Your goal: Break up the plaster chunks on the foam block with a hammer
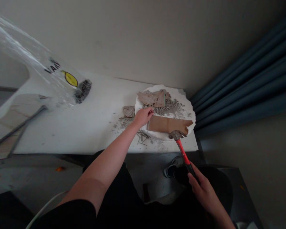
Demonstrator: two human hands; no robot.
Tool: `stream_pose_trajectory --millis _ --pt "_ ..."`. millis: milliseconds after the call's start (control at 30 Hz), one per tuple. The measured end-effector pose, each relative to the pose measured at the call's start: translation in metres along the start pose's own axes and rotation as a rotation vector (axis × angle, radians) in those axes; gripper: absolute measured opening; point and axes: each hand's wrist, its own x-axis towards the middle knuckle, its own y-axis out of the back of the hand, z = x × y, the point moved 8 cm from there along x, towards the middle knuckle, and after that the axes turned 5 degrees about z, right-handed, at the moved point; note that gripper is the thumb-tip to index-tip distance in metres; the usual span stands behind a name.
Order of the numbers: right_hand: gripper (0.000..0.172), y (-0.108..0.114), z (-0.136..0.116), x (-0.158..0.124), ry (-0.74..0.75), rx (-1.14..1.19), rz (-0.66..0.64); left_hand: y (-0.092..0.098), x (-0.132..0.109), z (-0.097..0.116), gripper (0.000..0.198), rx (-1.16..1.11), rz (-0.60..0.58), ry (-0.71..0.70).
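Note:
My right hand is wrapped round the black grip of a claw hammer with a red handle. The hammer's head rests at or just over the near right edge of a flat brown piece, which looks like cardboard with a ragged right end. My left hand is pinched closed at the left end of that piece; anything between its fingertips is too small to make out. Behind it, a crumbly grey-brown slab and loose rubble lie on a white, rough-edged sheet.
Several thin nails lie on the white table, left of the brown piece. A broken chunk sits by the sheet. Clear plastic packaging stands at left, blue curtains hang at right, and a shoe shows below.

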Motion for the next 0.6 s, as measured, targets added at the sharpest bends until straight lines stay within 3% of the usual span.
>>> stream_pose_trajectory --millis 167,433,600 --pt "0.065 -0.008 -0.033 0.011 -0.012 0.049 -0.075 -0.004 -0.004 -0.001 0.016 0.019 0.005 -0.001" --pt "0.058 -0.037 -0.118 0.074 0.117 0.175 -0.141 -0.006 -0.006 -0.002 0.019 0.025 0.019 -0.01" --pt "0.057 -0.047 -0.135 0.092 0.097 0.272 -0.158 -0.006 -0.008 0.001 0.023 -0.073 0.043 -0.032"
